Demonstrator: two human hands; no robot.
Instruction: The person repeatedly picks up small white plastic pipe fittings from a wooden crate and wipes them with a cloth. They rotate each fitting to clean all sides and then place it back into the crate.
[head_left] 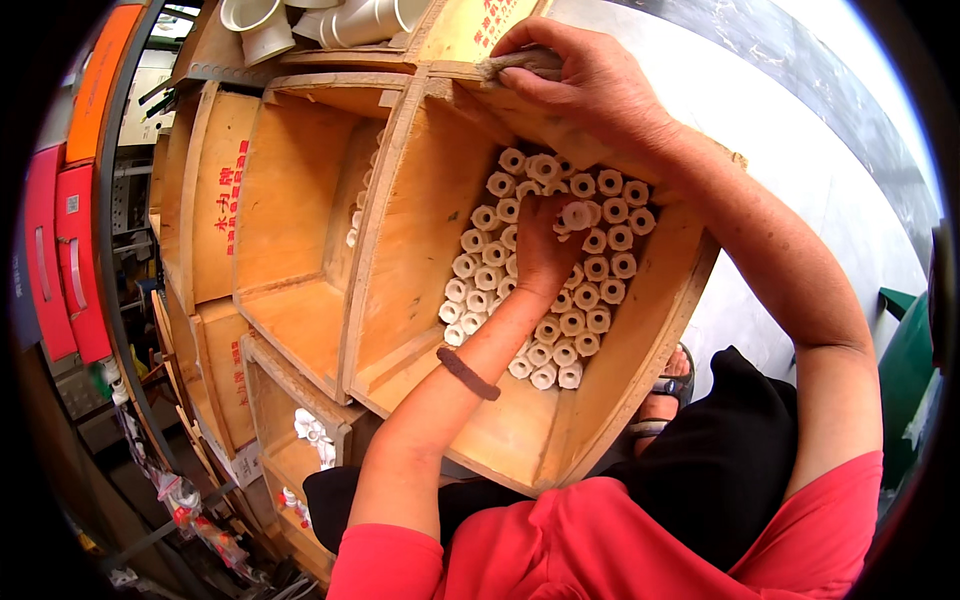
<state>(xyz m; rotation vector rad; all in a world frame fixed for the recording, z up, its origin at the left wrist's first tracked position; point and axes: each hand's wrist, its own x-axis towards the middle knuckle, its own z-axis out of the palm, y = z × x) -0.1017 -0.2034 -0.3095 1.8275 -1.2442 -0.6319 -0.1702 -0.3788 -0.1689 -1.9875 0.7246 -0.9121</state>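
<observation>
My left hand reaches deep into an open wooden box, a brown hair tie round its wrist. Its fingers are closed on a white plastic pipe fitting with a hexagonal collar. Around it, several like fittings stand in close rows, their round openings facing me. At the box's far top corner, my right hand is closed over a crumpled grey-brown rag against the wooden rim. Part of the left hand's fingertips is hidden among the fittings.
Left of this box stands another wooden box with a few white fittings at its side. White pipe pieces lie in a box above. Red cases are stacked at far left. A green object stands at right, beyond the pale floor.
</observation>
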